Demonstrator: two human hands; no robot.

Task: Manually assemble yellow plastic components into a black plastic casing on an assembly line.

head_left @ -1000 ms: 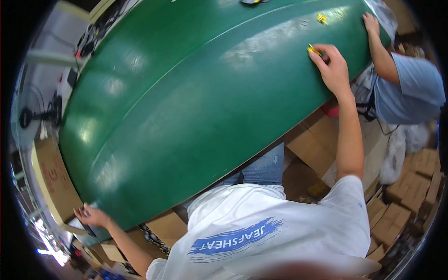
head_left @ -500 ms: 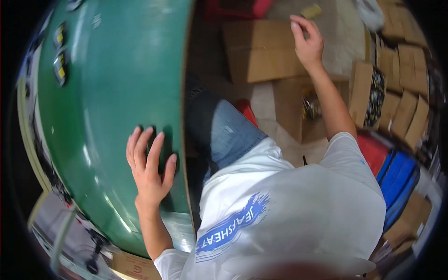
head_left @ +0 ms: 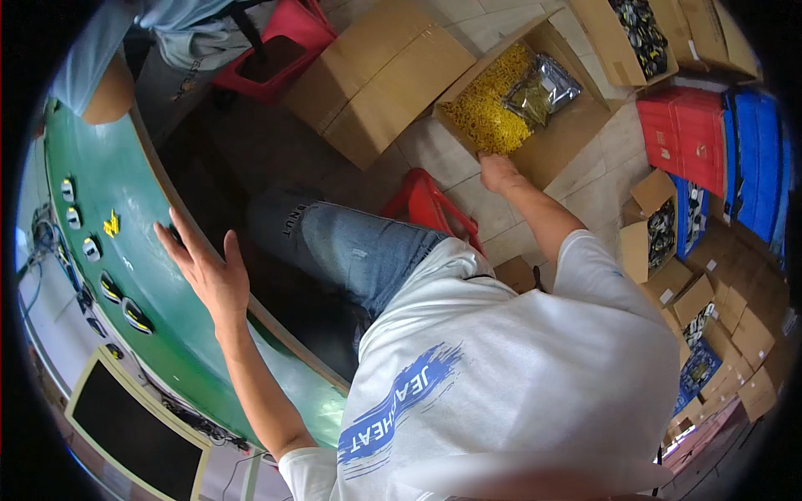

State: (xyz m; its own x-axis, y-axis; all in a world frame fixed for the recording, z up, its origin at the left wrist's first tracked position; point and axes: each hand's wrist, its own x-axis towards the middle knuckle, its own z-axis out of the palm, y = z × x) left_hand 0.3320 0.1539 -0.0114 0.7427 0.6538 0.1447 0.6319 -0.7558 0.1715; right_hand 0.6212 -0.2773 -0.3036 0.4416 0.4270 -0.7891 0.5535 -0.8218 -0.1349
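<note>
My left hand (head_left: 209,271) is over the near edge of the green table (head_left: 180,334), fingers spread and nothing in them. My right hand (head_left: 503,175) is down by the floor, its fingers curled on the near rim of an open cardboard box (head_left: 555,154); the fingertips are partly hidden. Inside that box lies a heap of small yellow parts (head_left: 489,104), with a shiny silver bag (head_left: 547,90) on top. On the table sit a small yellow piece (head_left: 112,223) and several black, yellow and grey oval items (head_left: 136,316).
A closed cardboard box (head_left: 384,75) adjoins the open one. A red stool (head_left: 422,204) stands beside my leg. Another person's arm (head_left: 109,96) rests at the table's far end, near a red chair (head_left: 276,63). Stacked red (head_left: 685,138) and blue bins (head_left: 760,167) and filled cartons line the right.
My view has turned to the right. My right hand has come down from the air to the rim of the open box. My left hand has shifted to the table's edge, still spread.
</note>
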